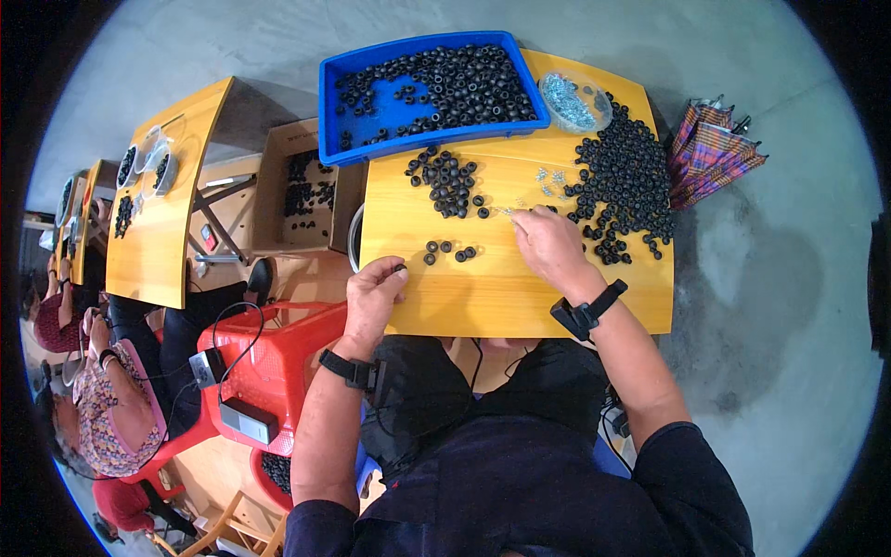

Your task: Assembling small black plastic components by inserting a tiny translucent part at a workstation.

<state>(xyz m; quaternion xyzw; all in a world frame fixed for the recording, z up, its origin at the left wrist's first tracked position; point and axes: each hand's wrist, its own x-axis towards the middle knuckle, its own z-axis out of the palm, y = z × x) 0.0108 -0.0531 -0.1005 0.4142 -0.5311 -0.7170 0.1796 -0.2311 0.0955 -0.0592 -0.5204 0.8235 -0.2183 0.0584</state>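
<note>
- Table point(520, 306), yellow, taken here as the clock face, with twelve at the far edge.
- Left hand point(368, 297) at eight o'clock, by the near left edge: thumb and index finger pinch a small black piece point(400, 268).
- Right hand point(552, 246) just below the dial's middle: fingertips drawn together beside small silvery bits point(502, 211); I cannot tell whether they grip one.
- Short row of loose black pieces point(446, 247) between the hands, toward eight o'clock; a looser cluster point(448, 181) lies at ten.
- Large heap of black pieces point(624, 176) spread from one to four o'clock, with scattered shiny bits point(553, 178) beside its inner edge.
- Blue tray point(445, 141) at eleven, partly filled with similar black pieces.
- Clear tub point(601, 104) at one o'clock, touching or very near the tray, holding silvery-blue bits.
- Plaid umbrella point(710, 153) off the table at two.
</note>
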